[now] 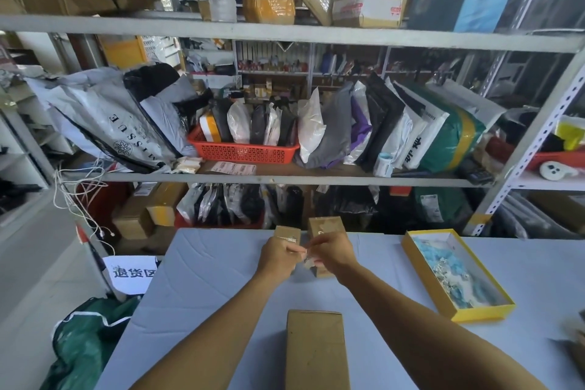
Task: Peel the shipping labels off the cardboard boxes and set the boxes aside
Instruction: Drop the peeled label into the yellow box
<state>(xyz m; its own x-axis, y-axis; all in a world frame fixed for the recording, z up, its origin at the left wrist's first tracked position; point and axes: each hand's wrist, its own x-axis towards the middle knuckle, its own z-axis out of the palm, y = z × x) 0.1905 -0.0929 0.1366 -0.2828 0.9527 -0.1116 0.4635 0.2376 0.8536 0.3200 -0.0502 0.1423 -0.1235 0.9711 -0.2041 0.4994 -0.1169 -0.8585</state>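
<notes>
Two small cardboard boxes stand at the far middle of the grey table [221, 279]: the left box [287, 233] and the right box [325, 226]. My left hand [278, 258] grips the left box from the near side. My right hand [332, 255] is in front of the right box and pinches a small white label scrap [308, 261] between the two hands. The lower parts of both boxes are hidden by my hands. A third, longer cardboard box [316, 348] lies close to me at the table's near middle.
A yellow tray [411, 245] holding blue and white scraps sits at the right of the table. Metal shelving [285, 35] packed with parcels and a red basket [243, 152] stands behind the table. A green bag [85, 342] lies on the floor at left.
</notes>
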